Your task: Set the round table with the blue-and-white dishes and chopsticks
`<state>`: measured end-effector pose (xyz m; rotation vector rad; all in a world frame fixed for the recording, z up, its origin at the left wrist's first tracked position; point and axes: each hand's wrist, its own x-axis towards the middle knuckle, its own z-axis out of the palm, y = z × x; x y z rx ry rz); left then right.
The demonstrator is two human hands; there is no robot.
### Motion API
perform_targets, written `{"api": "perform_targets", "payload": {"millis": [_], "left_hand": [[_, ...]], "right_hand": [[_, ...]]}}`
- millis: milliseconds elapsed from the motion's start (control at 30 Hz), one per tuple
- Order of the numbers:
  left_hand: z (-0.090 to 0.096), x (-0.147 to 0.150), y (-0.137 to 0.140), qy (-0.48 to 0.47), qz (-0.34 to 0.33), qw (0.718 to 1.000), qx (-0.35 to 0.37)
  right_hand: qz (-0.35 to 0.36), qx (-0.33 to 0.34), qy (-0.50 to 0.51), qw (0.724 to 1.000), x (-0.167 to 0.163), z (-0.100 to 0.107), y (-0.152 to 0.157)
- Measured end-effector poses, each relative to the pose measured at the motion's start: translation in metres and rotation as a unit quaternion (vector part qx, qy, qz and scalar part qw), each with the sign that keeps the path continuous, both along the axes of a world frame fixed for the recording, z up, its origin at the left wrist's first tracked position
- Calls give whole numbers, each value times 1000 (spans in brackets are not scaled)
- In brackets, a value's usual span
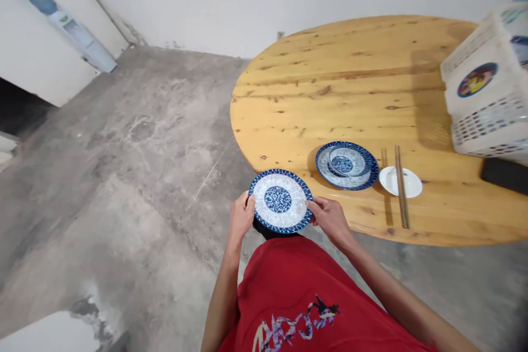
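A blue-and-white patterned plate (278,199) is held level between my two hands, just off the near left edge of the wooden table. My left hand (241,213) grips its left rim, thumb on top. On the right rim, my right hand (330,219) pinches it with the thumb above and fingers mostly hidden below. Beyond my right hand, a matching plate (371,175) lies on the table with a patterned bowl (350,161) sitting in it. Right of these, wooden chopsticks (400,190) rest across a small white dish (413,183).
The oval wooden table (330,93) reaches toward the wall. A white plastic basket (482,110) stands on its right side, with a black flat object (505,175) beside it. Concrete floor (144,159) spreads left, and a water dispenser (80,38) stands by the wall.
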<state>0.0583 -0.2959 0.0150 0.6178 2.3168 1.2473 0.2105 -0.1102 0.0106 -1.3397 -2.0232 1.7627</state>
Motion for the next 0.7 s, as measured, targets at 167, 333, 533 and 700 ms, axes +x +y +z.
{"api": "perform_targets", "payload": {"millis": [167,333,533,700], "left_hand": [[3,-63,20,-15,-41,999,-29],[6,-123,42,-10,-81,995,-56],[-2,-176,72,-18,-92,993,-65],[-11,-224,111,-15,-128,990,-58]], "right_hand": [[-33,2,5,999,-49,-18,7],[-64,-2,24,998,-94,-29,14],[-48,40,9,998,-129,-31,31],[-81,-19,15,996,-159,-36,41]]}}
